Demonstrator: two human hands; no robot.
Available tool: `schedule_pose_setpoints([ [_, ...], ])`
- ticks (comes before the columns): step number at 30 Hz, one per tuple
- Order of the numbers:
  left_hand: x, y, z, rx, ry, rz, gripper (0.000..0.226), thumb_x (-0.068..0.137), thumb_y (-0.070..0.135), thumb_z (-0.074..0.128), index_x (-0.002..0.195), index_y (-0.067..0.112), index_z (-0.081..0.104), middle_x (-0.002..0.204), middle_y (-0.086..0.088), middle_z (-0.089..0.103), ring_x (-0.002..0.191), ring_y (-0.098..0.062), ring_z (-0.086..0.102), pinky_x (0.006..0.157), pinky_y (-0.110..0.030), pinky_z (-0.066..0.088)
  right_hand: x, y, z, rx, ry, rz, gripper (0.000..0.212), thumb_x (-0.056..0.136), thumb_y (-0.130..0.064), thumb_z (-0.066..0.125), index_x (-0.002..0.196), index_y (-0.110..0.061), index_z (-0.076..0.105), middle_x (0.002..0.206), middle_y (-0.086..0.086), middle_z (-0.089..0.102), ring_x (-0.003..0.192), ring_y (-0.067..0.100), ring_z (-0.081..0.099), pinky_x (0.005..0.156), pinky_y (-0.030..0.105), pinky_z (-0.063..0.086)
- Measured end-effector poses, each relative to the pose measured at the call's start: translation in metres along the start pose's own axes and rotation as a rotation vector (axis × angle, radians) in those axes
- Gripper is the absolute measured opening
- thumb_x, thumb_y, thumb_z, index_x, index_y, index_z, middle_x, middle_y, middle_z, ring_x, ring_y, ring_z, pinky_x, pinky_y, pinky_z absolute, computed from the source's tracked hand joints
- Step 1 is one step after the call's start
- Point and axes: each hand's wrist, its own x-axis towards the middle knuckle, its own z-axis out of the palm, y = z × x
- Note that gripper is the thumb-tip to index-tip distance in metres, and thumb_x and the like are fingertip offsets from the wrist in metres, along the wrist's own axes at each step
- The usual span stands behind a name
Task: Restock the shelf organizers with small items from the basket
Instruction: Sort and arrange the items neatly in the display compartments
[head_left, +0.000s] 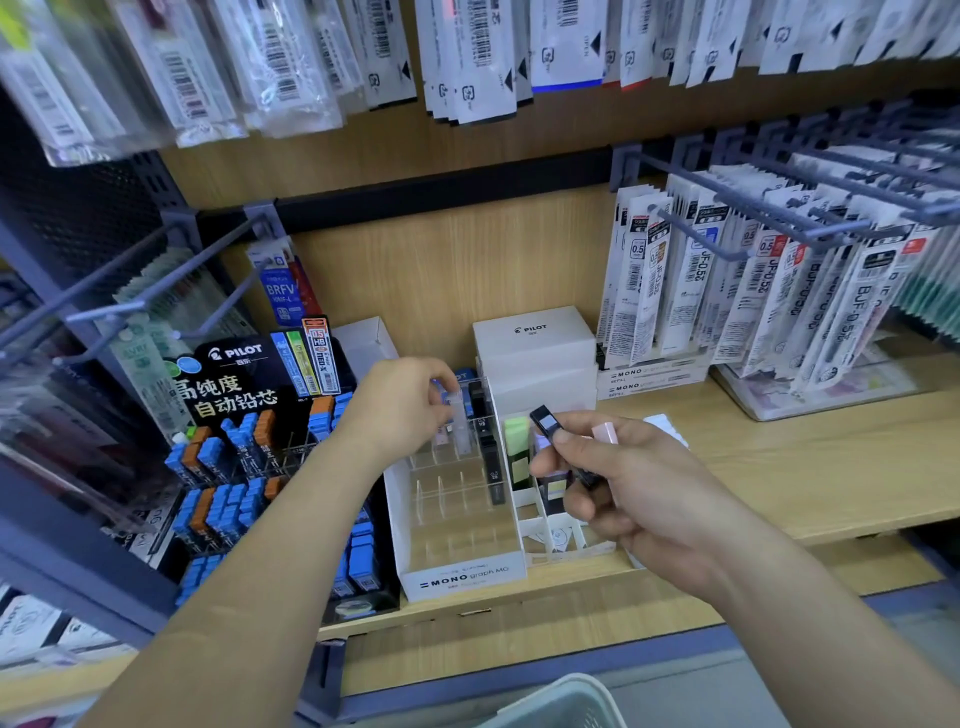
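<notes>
While the left hand (410, 400) pinched a clear lead case (461, 422) upright over the back rows of the MONO organizer (462, 574), its long axis stood in line with the empty slots just below. The right hand (623, 483) gripped a black case (544, 421), tilted, just right of the organizer; the basket (566, 699) sat below the shelf (779, 467).

Head camera looks forward and down, close over shelf (779, 483).

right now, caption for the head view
Left hand pinches a clear plastic case over the white organizer; right hand grips a black case
</notes>
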Motion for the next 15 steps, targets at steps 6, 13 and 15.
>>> schedule_pose_setpoints([
  [6,-0.022,0.044,-0.030,-0.744,-0.204,-0.104,0.025,0.092,0.029,0.061,0.090,0.007,0.072,0.078,-0.009,0.071,0.066,-0.014,0.067,0.066,-0.023,0.058,-0.001,-0.001,0.003,-0.057,-0.023,-0.065,0.016,0.093,-0.024,0.062,0.096,-0.009,0.058,0.076,0.005,0.071,0.038,0.011,0.039,0.035,0.017,0.020],
  [13,-0.039,0.057,-0.031,-0.911,-0.224,-0.077,0.014,0.081,0.010,0.072,0.092,0.002,0.071,0.077,-0.014,0.071,0.063,-0.014,0.066,0.065,-0.024,0.057,-0.001,-0.001,0.011,-0.077,0.057,-0.043,0.027,0.089,-0.042,0.064,0.089,-0.016,0.060,0.068,0.003,0.066,0.043,0.010,0.035,0.036,0.017,0.020],
  [15,-0.037,0.049,-0.034,-0.867,-0.057,-0.109,0.015,0.078,0.011,0.075,0.089,0.003,0.070,0.074,-0.014,0.071,0.062,-0.017,0.065,0.064,-0.026,0.056,0.002,-0.004,0.005,-0.013,0.136,0.008,0.027,0.093,-0.041,0.058,0.096,-0.014,0.062,0.070,0.005,0.067,0.045,0.011,0.036,0.037,0.018,0.020],
])
